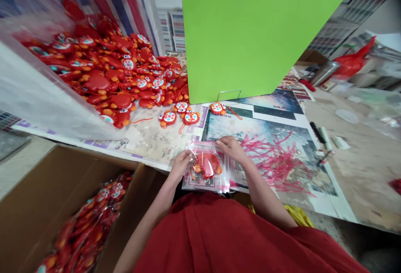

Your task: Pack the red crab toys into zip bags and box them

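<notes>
In front of my body lies a clear plastic bag (198,147) with a pink strip along its top. Inside it is a red crab-shaped toy (209,166) with orange claws, its plain red side up. My left hand (181,163) pinches the bag's left edge near the top. At the upper right corner my right hand (231,147) grips the same bag, thumb and fingers closed on it. More flat clear bags seem to lie underneath. Just beyond sit a few loose crab toys (169,117), button side up, and a single crab toy (217,107) with an orange cord.
A large heap of crab toys (125,77) spills from a plastic-lined sack at left. Below, a cardboard box (72,168) holds bagged toys. A green board (250,31) stands upright ahead. Pink plastic strips (278,160) lie at right, with a black marker (317,132) beyond.
</notes>
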{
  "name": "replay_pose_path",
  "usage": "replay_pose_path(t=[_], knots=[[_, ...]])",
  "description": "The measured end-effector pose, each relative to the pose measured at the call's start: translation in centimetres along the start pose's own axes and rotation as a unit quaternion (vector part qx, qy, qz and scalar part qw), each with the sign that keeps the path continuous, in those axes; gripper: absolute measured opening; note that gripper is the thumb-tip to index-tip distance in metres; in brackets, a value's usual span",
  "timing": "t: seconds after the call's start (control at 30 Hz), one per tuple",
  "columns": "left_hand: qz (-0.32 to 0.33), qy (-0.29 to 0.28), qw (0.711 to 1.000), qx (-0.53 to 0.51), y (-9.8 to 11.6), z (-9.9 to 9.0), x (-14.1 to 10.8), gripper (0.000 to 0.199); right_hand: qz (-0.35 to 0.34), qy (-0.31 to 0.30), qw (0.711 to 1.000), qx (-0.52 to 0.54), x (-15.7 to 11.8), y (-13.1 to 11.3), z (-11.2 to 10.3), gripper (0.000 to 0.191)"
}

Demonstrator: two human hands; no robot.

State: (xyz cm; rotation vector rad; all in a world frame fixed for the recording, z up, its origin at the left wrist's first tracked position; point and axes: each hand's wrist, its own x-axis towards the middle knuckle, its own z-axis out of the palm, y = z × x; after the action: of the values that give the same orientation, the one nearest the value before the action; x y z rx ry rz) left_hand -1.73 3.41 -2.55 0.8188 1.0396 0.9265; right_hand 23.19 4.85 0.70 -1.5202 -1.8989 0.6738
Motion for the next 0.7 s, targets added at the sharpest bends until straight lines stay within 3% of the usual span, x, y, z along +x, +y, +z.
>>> replay_pose_path(t=[0.1, 0.17, 0.23, 0.3, 0.4, 0.47, 0.53, 0.7], knots=[[-0.008, 0.003, 1.0, 0.001, 0.1, 0.0, 0.0, 0.037, 0.027, -0.016, 0.977, 0.211, -0.6, -0.7, -3.3, 0.047], [-0.014, 0.006, 1.0, 0.008, 0.1, -0.1, 0.1, 0.038, 0.034, 0.038, 0.95, 0.308, -0.9, -0.9, -5.9, 0.056], [-0.012, 0.006, 1.0, 0.013, 0.1, -0.1, 0.2, 0.038, 0.045, 0.123, 0.943, 0.307, -1.0, -0.7, -7.7, 0.058], [-0.005, -0.002, 1.0, 0.008, 0.0, -0.2, 0.4, 0.037, 0.067, 0.179, 0.955, 0.225, -0.7, -0.4, -8.1, 0.051], [0.001, -0.01, 1.0, 0.0, -0.2, -0.2, 0.4, 0.037, 0.076, 0.167, 0.979, 0.086, 0.0, 0.0, -5.9, 0.029], [0.006, -0.004, 1.0, 0.002, -0.2, -0.2, 0.3, 0.038, 0.049, 0.093, 0.994, 0.022, 0.3, 0.0, -3.5, 0.019], [0.013, 0.0, 1.0, 0.004, -0.1, -0.1, 0.3, 0.039, 0.029, 0.01, 0.999, -0.023, 0.3, -0.3, -1.2, 0.021], [0.013, -0.01, 1.0, -0.021, 0.0, -0.1, 0.2, 0.04, 0.05, -0.085, 0.995, 0.002, 0.5, -0.4, 1.9, 0.018]])
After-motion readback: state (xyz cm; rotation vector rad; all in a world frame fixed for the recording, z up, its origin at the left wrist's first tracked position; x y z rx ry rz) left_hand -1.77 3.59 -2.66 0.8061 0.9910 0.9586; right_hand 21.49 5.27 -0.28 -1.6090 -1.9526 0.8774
